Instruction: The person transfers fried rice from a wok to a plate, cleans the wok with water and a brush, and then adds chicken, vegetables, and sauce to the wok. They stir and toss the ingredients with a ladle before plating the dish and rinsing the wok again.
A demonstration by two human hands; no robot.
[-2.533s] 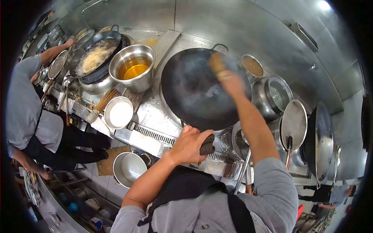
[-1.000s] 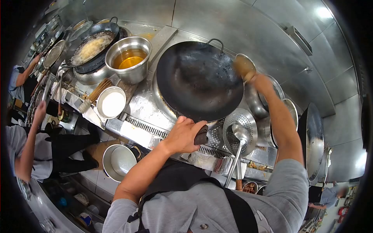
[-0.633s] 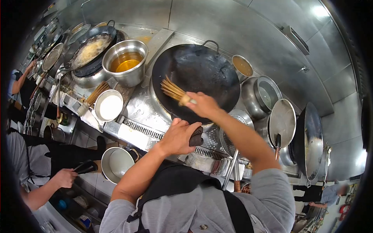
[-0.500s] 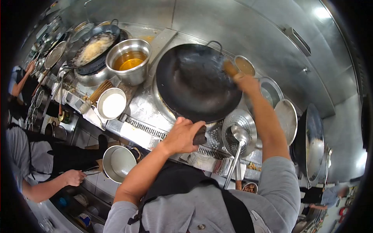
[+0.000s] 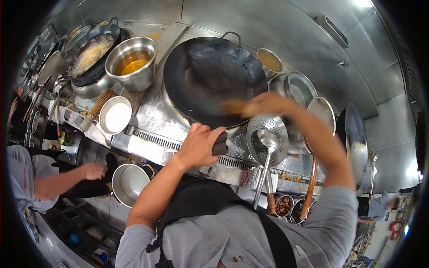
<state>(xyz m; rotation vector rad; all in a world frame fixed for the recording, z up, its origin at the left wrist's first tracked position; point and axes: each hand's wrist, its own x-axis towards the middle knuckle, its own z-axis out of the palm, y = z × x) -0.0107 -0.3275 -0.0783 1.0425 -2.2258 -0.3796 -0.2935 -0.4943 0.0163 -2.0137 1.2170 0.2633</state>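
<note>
A large black wok (image 5: 214,76) rests on the burner, with little in it but a dark, wet-looking surface. My left hand (image 5: 198,146) is closed around a dark cloth (image 5: 220,144) at the wok's near edge; the grip underneath is hidden. In my right hand (image 5: 268,106) is a bamboo brush (image 5: 237,107), blurred by motion, over the wok's near right side. Just below that hand lies a perforated strainer (image 5: 278,134) with a metal ladle (image 5: 267,140) resting on it.
Left of the wok stand a pot of yellow oil (image 5: 147,76), a bowl of white contents (image 5: 117,115) and a second wok with foaming food (image 5: 93,54). A cup of brown liquid (image 5: 270,60) is behind right. A co-worker's hand (image 5: 93,171) shows at left, near an empty pot (image 5: 129,184).
My right hand and the brush have swept from the wok's far right rim to its near right side. The co-worker's hand has let go of the pot's handle. The view has shifted slightly.
</note>
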